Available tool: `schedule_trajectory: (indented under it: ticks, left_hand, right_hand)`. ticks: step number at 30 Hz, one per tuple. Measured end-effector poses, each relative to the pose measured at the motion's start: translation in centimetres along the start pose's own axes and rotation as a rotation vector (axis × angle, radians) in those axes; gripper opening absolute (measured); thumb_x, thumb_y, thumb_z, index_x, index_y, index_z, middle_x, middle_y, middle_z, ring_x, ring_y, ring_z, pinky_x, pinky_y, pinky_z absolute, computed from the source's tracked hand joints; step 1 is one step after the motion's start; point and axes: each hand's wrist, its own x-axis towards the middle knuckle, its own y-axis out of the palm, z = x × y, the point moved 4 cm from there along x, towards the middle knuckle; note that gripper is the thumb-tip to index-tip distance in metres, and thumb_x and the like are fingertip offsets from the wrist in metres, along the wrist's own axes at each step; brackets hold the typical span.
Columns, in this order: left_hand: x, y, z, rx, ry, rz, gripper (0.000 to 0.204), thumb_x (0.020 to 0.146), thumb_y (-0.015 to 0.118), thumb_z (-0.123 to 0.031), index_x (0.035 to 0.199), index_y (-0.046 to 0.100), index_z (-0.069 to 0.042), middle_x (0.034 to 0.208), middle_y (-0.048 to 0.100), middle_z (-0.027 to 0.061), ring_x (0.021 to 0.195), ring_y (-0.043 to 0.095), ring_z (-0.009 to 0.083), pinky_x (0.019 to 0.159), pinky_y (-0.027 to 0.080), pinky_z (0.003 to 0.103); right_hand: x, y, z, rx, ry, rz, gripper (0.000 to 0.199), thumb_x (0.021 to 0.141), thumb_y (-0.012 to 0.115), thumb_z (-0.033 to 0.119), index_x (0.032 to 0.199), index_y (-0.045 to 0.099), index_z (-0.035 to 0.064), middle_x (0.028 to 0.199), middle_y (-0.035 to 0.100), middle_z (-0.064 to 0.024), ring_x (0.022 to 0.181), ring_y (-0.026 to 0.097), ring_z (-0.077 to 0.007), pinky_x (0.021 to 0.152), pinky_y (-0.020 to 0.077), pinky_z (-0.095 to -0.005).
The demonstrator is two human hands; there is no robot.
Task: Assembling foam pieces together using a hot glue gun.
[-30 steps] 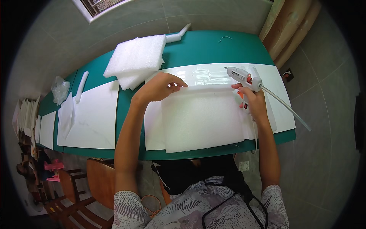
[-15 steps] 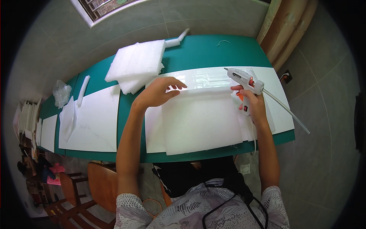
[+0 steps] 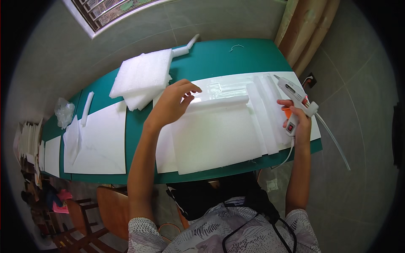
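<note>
My right hand [image 3: 301, 122] grips the handle of a white glue gun [image 3: 293, 90] with an orange trigger; a clear glue stick juts from its back. Its nozzle points away to the upper left, over the right part of a white glossy panel [image 3: 230, 86]. On that panel lies a white foam sheet [image 3: 215, 141], with a foam strip [image 3: 223, 102] along its far edge. Several narrow foam strips [image 3: 259, 111] lie lengthwise on its right. My left hand [image 3: 171, 103] is empty, thumb and bent fingers apart, above the panel's far left part.
Stacked thick foam blocks [image 3: 141, 76] sit on the green table [image 3: 236, 57] at the far left. Another white panel [image 3: 103, 141] and a crumpled plastic bag [image 3: 64, 111] lie further left. The gun's cord [image 3: 289, 156] hangs over the front edge. Wooden chairs [image 3: 112, 206] stand below.
My right hand has carried the glue gun to the right and slightly nearer, uncovering the foam strips. My left hand's fingers have curled somewhat. The whole view has shifted slightly.
</note>
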Motion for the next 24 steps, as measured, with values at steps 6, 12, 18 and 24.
schedule_trajectory:
  ticks: [6,12,18,24]
  left_hand:
    - [0.9,4.0,-8.3,-0.136,0.342,-0.024,0.021,0.083,0.062,0.008,0.100,0.066,-0.003,0.097,0.066,0.0124,0.087,0.065,0.0273,0.077,0.054,0.035]
    - [1.6,7.3,-11.9,-0.212,0.342,0.132,0.020,0.082,0.063,0.008,0.098,0.066,-0.002,0.096,0.067,0.0126,0.087,0.066,0.0272,0.078,0.055,0.034]
    - [0.6,8.0,-13.0,-0.391,0.287,0.169,0.021,0.080,0.065,0.009,0.098,0.065,-0.001,0.101,0.066,0.0096,0.095,0.066,0.0228,0.082,0.057,0.031]
    - [-0.3,8.5,-13.1,-0.541,0.158,0.172,0.024,0.080,0.070,0.005,0.102,0.063,-0.001,0.100,0.065,0.0091,0.095,0.066,0.0168,0.083,0.055,0.030]
  right_hand:
    - [-2.4,-6.5,1.0,0.036,-0.072,-0.164,0.050,0.082,0.053,0.017,0.124,0.052,-0.0095,0.101,0.069,-0.0187,0.091,0.059,-0.0160,0.049,0.0501,-0.0232]
    - [-4.5,-10.0,0.2,0.078,-0.042,-0.204,0.050,0.083,0.053,0.017,0.124,0.051,-0.0104,0.102,0.068,-0.0207,0.092,0.058,-0.0170,0.049,0.0506,-0.0231]
    - [-5.3,-11.8,-0.3,0.123,-0.034,-0.211,0.050,0.084,0.051,0.016,0.125,0.050,-0.0112,0.102,0.067,-0.0212,0.092,0.058,-0.0174,0.049,0.0509,-0.0229]
    - [-5.3,-12.8,-1.3,0.157,-0.012,-0.205,0.049,0.085,0.051,0.016,0.125,0.049,-0.0116,0.104,0.066,-0.0215,0.094,0.058,-0.0173,0.049,0.0510,-0.0229]
